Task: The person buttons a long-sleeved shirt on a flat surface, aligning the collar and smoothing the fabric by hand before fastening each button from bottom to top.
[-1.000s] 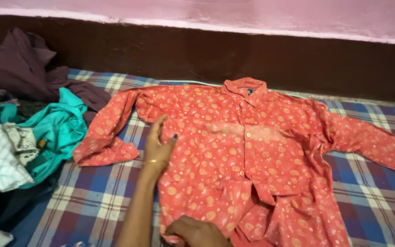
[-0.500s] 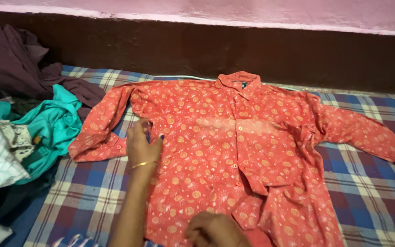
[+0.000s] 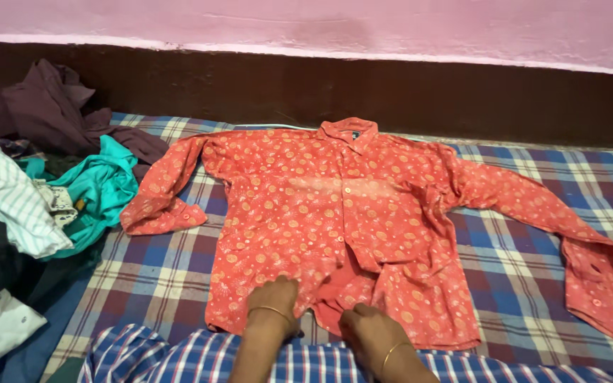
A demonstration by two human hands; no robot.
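Observation:
A red long-sleeved shirt with an orange print lies face up on the blue, white and maroon checked sheet, collar toward the wall, sleeves spread to both sides. My left hand rests on the bottom hem of the shirt's left front panel, fingers curled over the cloth. Just to its right, my right hand presses on the hem where the front opening gapes. Both wrists wear a thin gold bangle. Whether the fingers pinch the fabric is hidden.
A heap of clothes lies at the left: a teal garment, a dark purple one, a white striped one. A dark brown and pink wall runs behind the sheet. A blue checked garment covers my lap.
My left hand has drawn back from the shirt's left side near the armpit down to the bottom hem. The view has tilted, showing the whole shirt and its right sleeve.

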